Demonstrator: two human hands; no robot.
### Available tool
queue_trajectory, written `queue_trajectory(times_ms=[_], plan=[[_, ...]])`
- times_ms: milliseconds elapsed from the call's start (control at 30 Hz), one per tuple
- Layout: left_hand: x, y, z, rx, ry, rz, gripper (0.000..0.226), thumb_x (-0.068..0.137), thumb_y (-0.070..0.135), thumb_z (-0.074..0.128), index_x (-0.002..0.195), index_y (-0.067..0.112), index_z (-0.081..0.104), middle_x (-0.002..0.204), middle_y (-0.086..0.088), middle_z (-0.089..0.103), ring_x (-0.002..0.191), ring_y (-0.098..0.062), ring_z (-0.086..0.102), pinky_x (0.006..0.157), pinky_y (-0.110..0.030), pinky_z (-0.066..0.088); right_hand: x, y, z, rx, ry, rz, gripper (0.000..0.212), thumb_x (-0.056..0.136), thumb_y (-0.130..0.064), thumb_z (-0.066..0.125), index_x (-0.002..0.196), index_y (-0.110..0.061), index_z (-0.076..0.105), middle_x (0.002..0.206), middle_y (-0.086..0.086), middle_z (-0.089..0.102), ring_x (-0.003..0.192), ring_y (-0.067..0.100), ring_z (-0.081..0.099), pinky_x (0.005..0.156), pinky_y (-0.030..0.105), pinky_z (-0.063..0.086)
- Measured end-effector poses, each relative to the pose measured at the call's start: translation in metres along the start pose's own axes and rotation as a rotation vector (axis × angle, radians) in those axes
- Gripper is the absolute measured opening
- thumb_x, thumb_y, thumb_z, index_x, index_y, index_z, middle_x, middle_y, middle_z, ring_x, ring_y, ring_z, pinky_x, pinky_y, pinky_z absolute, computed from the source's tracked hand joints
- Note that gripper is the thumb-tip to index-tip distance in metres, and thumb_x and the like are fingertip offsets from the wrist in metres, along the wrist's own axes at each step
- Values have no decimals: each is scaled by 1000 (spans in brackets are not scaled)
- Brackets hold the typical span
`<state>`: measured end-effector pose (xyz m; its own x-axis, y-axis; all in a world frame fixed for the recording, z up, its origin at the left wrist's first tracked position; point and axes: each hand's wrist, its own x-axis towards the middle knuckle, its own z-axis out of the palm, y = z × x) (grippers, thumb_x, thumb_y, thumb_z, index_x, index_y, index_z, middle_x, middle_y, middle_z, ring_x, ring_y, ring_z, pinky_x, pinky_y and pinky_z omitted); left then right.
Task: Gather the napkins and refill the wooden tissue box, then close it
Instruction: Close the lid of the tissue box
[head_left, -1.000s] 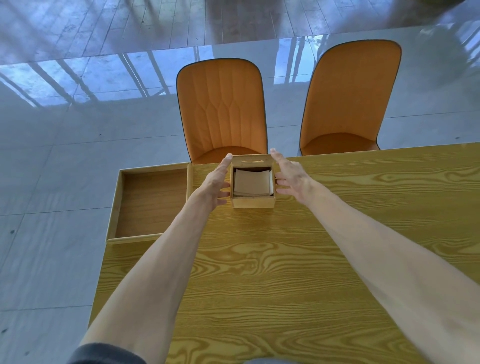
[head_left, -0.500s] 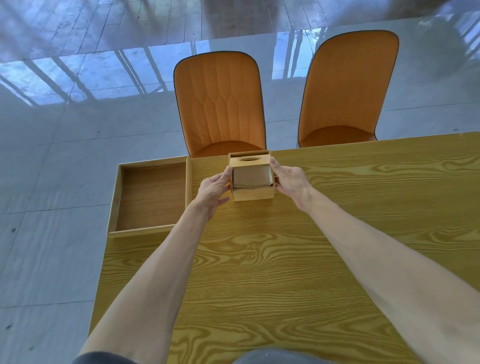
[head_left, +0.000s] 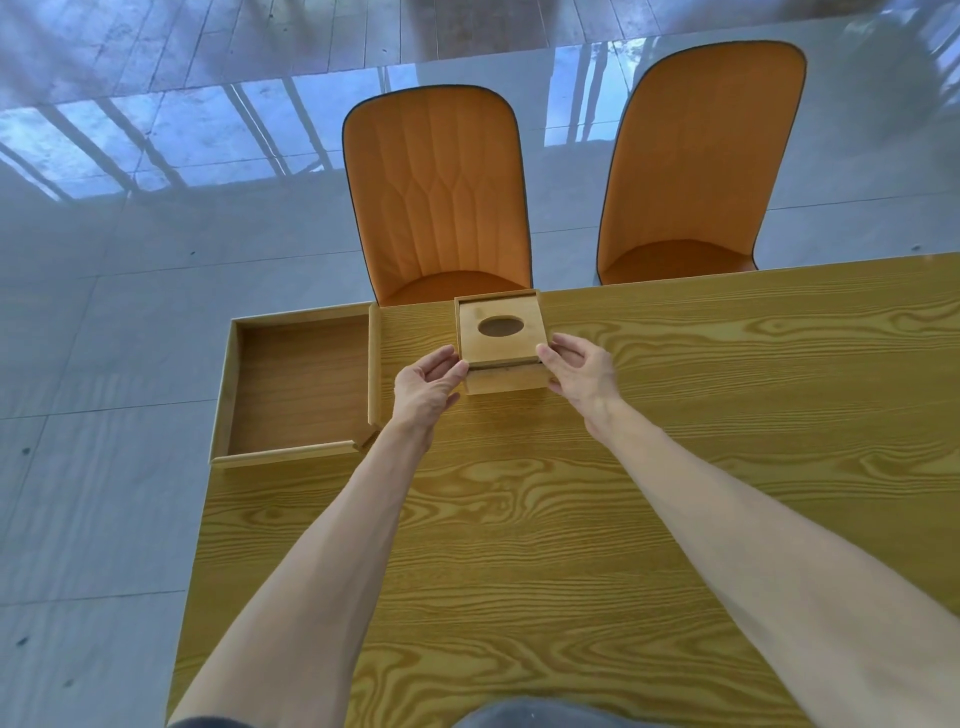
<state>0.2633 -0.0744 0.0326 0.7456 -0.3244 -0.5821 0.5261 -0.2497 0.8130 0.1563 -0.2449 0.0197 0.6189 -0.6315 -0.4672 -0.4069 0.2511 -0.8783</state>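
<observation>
The wooden tissue box (head_left: 506, 383) stands near the far edge of the table (head_left: 545, 519). Its lid (head_left: 524, 345), with an oval hole (head_left: 501, 326), lies nearly flat on top, with a thin gap at the near edge. The napkins are hidden under the lid. My left hand (head_left: 428, 387) has its fingertips on the lid's near left corner. My right hand (head_left: 582, 371) pinches the near right corner.
A shallow wooden tray (head_left: 228, 384) sits left of the box and juts past the table's left edge. Two orange chairs (head_left: 441, 208) (head_left: 696, 171) stand behind the far edge. Glossy grey floor lies beyond.
The box stood open with brown napkins showing and the lid raised at the far side. Both hands have brought the lid down over the box, covering the napkins.
</observation>
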Motion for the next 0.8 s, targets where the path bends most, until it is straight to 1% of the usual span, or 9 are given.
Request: queue_trajectory(times_ms=[133, 300, 467, 567, 733, 800], plan=[[0, -5, 2, -23, 43, 1, 42, 86, 9, 74, 127, 11, 63, 121, -3, 70, 106, -14, 66, 101, -41, 52, 3, 4, 2, 2, 27, 3, 51, 88, -22, 75, 134, -8, 58, 128, 11, 66, 115, 20, 64, 93, 39, 57], [3, -7, 2, -29, 57, 8, 41, 85, 7, 75, 124, 12, 65, 118, -2, 71, 99, -9, 68, 99, -39, 53, 5, 7, 4, 4, 46, -3, 49, 87, -18, 75, 132, -8, 59, 125, 9, 67, 111, 19, 65, 90, 37, 59], [5, -8, 3, -24, 71, 17, 43, 84, 4, 75, 125, 11, 64, 113, 1, 71, 91, -4, 68, 95, -35, 55, 7, 10, 6, -18, 76, -34, 48, 87, -15, 76, 131, -8, 59, 123, 8, 67, 108, 18, 66, 87, 36, 60], [5, -10, 4, -14, 88, 23, 43, 83, 2, 75, 124, 10, 64, 109, 3, 72, 85, -3, 68, 90, -33, 55, 6, 10, 6, -34, 94, -48, 48, 86, -13, 76, 131, -8, 60, 122, 8, 68, 107, 18, 67, 84, 33, 60], [5, -10, 5, -13, 99, 19, 41, 83, 2, 75, 122, 11, 64, 107, 4, 71, 84, -5, 68, 84, -29, 56, 8, 12, 7, -69, 114, -72, 47, 86, -13, 76, 130, -7, 60, 120, 8, 69, 106, 18, 67, 83, 33, 61], [5, -10, 5, -10, 96, 19, 41, 84, 2, 75, 122, 12, 64, 105, 4, 71, 84, -6, 68, 83, -29, 56, 8, 14, 8, -80, 114, -73, 46, 86, -13, 76, 129, -7, 61, 119, 8, 69, 105, 18, 67, 82, 31, 61]])
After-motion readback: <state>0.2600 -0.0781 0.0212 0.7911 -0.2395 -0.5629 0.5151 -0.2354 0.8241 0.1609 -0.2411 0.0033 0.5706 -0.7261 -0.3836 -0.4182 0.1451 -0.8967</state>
